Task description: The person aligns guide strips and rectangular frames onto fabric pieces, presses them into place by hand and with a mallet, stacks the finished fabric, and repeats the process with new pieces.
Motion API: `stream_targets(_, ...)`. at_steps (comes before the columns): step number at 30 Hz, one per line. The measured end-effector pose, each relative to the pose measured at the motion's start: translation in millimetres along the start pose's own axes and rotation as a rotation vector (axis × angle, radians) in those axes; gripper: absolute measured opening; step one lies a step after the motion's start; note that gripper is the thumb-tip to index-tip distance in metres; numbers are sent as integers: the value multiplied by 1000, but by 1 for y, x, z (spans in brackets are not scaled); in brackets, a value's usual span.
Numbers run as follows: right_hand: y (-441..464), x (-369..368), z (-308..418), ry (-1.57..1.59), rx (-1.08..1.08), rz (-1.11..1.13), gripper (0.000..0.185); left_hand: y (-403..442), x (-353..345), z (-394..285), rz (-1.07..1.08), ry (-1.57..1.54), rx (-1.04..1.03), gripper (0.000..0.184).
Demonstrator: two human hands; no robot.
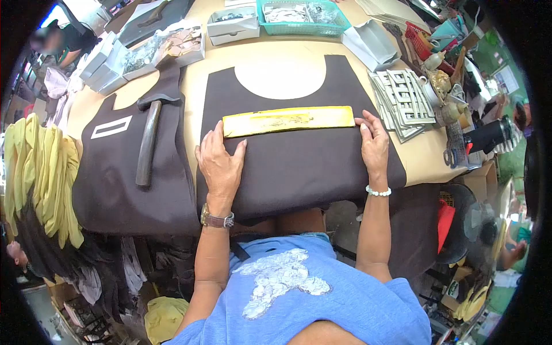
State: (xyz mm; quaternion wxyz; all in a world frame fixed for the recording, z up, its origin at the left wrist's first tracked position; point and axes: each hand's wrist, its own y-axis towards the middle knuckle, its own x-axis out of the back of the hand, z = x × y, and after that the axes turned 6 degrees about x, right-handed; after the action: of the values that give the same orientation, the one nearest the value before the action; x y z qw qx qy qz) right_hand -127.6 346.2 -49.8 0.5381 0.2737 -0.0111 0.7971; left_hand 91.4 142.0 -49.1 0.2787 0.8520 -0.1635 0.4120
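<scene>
A long yellow bar lies across a dark brown cut piece of material on the table. At the bar's left end is my left hand, its fingertips touching the end and its thumb spread over the dark piece. My right hand holds the bar's other end between thumb and fingers. To the left, a hammer rests on a second dark piece, which bears a white rectangular frame.
White boxes and a teal basket line the far edge. Pale slotted frames are stacked at the right, beside tools and bottles. Yellow cloths hang at the left. A person is at the upper left.
</scene>
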Motion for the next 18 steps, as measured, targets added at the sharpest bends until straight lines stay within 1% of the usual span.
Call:
stream_targets(1, 0, 0, 1, 30, -12, 16, 33, 0, 0, 1, 29, -41, 21, 54)
stream_targets(4, 1, -1, 3, 108, -51, 22, 34, 1, -2, 4, 0, -19, -54, 52)
stream_targets(7, 2, -1, -1, 162, -47, 56, 36, 2, -2, 5, 61, -70, -17, 49)
stream_targets(10, 4, -1, -11, 84, 51, 97, 36, 0, -4, 8, 88, -60, -23, 45)
stream_targets(13, 3, 1, -14, -230, 206, 168, 37, -1, -7, 10, 99, -24, -20, 42)
stream_targets(16, 0, -3, -14, -401, 230, 174, 38, -2, -6, 9, 97, 14, -36, 41)
stream_targets(18, -3, -5, -8, -453, 249, 172, 37, -2, -5, 8, 107, 5, -22, 41)
